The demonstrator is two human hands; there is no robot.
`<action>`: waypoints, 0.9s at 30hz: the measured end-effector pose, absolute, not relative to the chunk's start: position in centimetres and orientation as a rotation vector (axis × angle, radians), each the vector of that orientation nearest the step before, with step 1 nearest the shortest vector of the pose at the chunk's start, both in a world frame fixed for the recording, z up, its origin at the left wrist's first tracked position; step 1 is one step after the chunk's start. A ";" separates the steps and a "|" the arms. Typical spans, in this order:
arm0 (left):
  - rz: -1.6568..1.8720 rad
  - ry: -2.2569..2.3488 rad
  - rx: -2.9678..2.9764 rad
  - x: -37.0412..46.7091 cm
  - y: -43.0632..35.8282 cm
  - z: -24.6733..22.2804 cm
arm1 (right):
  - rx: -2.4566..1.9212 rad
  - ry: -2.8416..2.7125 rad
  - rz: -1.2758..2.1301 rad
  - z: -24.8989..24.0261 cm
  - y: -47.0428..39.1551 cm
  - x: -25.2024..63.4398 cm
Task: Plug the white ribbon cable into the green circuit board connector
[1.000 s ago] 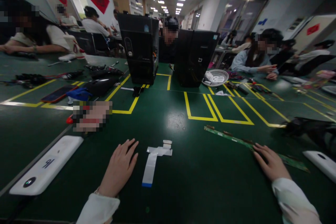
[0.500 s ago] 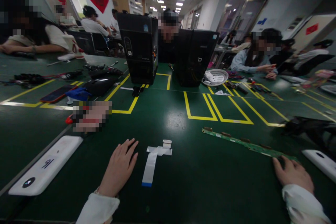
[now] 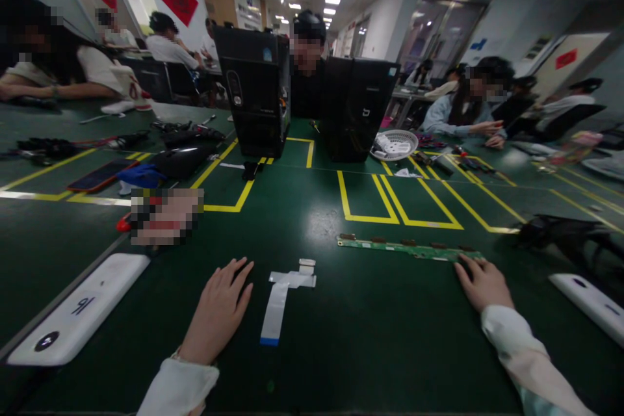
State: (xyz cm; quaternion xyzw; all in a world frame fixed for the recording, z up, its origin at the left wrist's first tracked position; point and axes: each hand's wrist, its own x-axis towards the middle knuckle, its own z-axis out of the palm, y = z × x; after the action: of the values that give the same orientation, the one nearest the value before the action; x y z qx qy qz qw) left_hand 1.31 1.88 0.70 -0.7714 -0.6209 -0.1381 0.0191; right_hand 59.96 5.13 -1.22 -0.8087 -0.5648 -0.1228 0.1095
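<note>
My left hand (image 3: 218, 309) lies flat on the green table with its fingers stretched out and nothing in them. Just right of it is a white ribbon cable (image 3: 273, 312), bent at a right angle, with a blue end towards me and a small connector at its far end. Farther right, a long, narrow green circuit board (image 3: 390, 246) with several brown connectors along its far edge lies roughly crosswise. My right hand (image 3: 486, 283) has the board's right end between thumb and fingers; the fingertips are partly hidden.
Two black computer towers (image 3: 253, 91) stand at the back, a person behind them. White devices lie at the left (image 3: 80, 309) and right (image 3: 592, 305) sides. A white basket (image 3: 412, 143), a blue cloth (image 3: 141, 175) and yellow tape outlines (image 3: 370, 218) are beyond. Other people sit around.
My right hand has moved left, bringing the circuit board with it; the board has turned and lies closer to crosswise. My left hand and the ribbon cable have stayed put. The view has shifted slightly.
</note>
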 end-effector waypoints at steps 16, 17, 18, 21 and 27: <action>-0.459 -1.951 -2.396 1.4 1.8 0.9 | -1.770 -2.114 -0.350 -0.4 10.2 42.5; -0.466 -1.945 -2.394 1.4 1.8 0.9 | -1.741 -2.143 -0.328 -0.2 10.2 41.5; -0.470 -1.940 -2.391 1.4 1.8 0.9 | -1.718 -2.168 -0.313 -0.1 10.1 40.5; -0.468 -1.937 -2.387 1.4 1.9 0.8 | -1.698 -2.244 -0.297 0.5 9.4 37.7; -0.428 -1.953 -2.397 1.3 1.8 0.7 | -1.704 -2.360 -0.270 1.2 7.6 34.4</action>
State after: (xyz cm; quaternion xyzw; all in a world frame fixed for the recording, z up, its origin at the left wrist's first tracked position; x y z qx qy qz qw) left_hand 1.35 1.80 0.74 -0.7679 -0.6256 -0.1370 0.0099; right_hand 34.39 7.57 1.22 -0.5793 -0.8025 -0.0917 0.1089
